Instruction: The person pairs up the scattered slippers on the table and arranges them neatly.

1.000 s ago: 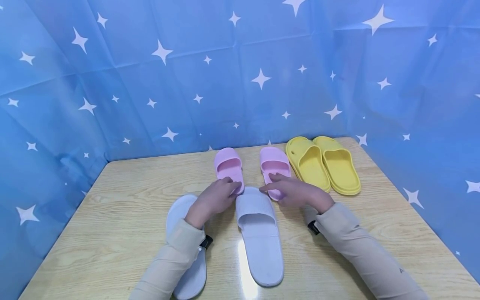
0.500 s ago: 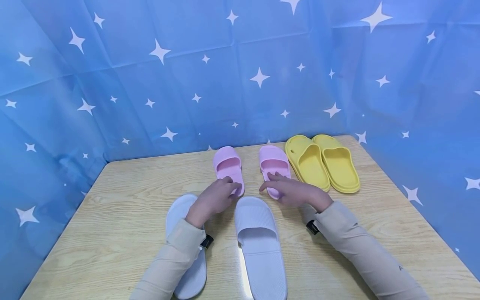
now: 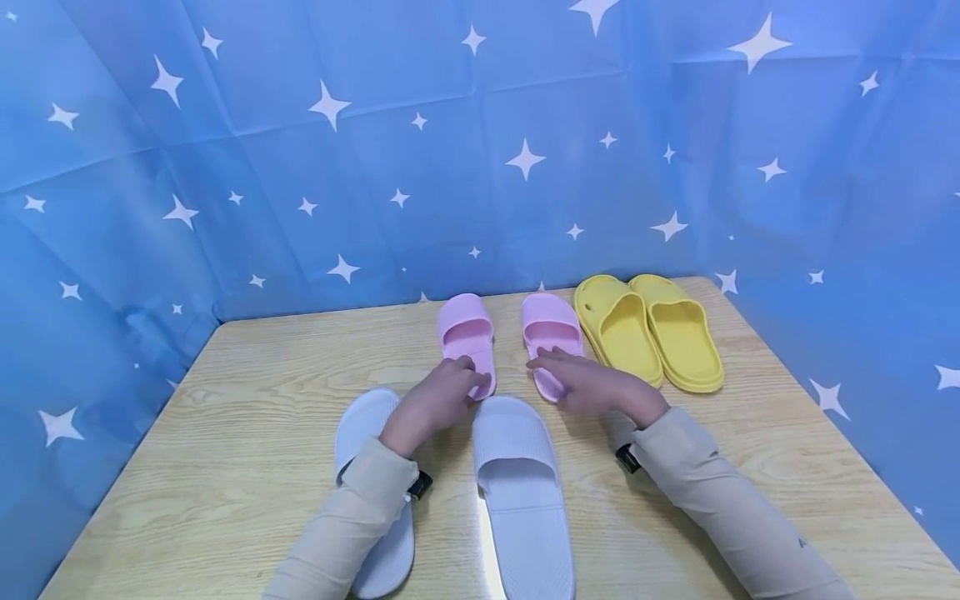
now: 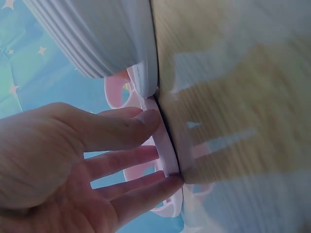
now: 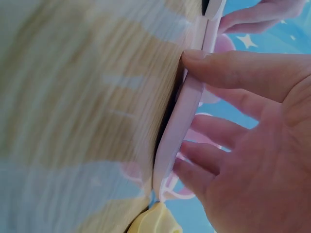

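Two small pink slippers stand heel toward me near the back of the table. My left hand (image 3: 438, 396) holds the heel end of the left pink slipper (image 3: 465, 317), thumb at one edge and fingers at the other, as the left wrist view shows. My right hand (image 3: 596, 387) has its thumb (image 5: 209, 60) against the heel edge of the right pink slipper (image 3: 550, 310), fingers spread along the far side. Just in front of both hands lies a large pale lavender slipper (image 3: 521, 517). Its mate (image 3: 367, 417) lies partly hidden under my left forearm.
A pair of yellow clogs, the left clog (image 3: 628, 337) and the right clog (image 3: 682, 342), stands beside the right pink slipper. Behind the wooden table (image 3: 225, 467) hangs a blue curtain (image 3: 450, 183) with white stars.
The middle lavender slipper has slid toward me, away from the pink ones. Lately the left pink slipper has shifted slightly right with my left hand. My right hand has barely moved.
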Demonstrator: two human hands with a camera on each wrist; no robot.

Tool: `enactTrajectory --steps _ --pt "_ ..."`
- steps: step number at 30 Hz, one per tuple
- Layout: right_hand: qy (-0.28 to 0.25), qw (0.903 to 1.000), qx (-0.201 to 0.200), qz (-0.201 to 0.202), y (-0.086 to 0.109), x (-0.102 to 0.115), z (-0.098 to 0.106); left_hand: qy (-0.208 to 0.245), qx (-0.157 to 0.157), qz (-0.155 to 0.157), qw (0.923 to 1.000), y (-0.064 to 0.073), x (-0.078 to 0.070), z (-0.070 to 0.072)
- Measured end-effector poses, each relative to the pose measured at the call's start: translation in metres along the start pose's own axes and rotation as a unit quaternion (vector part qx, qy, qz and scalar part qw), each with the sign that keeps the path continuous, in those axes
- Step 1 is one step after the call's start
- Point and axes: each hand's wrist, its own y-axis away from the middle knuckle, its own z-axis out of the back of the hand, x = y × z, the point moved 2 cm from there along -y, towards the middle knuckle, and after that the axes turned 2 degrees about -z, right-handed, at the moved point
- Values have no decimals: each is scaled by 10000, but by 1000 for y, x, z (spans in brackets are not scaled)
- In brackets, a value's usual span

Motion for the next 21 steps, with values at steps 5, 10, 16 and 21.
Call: enactTrajectory --steps 5,10,16,21 --pt "8 9999 65 -134 -1 -3 1 -26 48 -95 9999 -3 -5 0" --pt "-156 9997 123 -133 -2 -6 0 30 24 -167 9999 -8 -11 0" --pt "-167 9996 194 -84 -2 -10 1 -104 -17 -446 9990 -15 -17 -2" --pt "-110 9998 186 -10 -2 -11 1 -218 -21 -536 9983 -17 -22 -6"
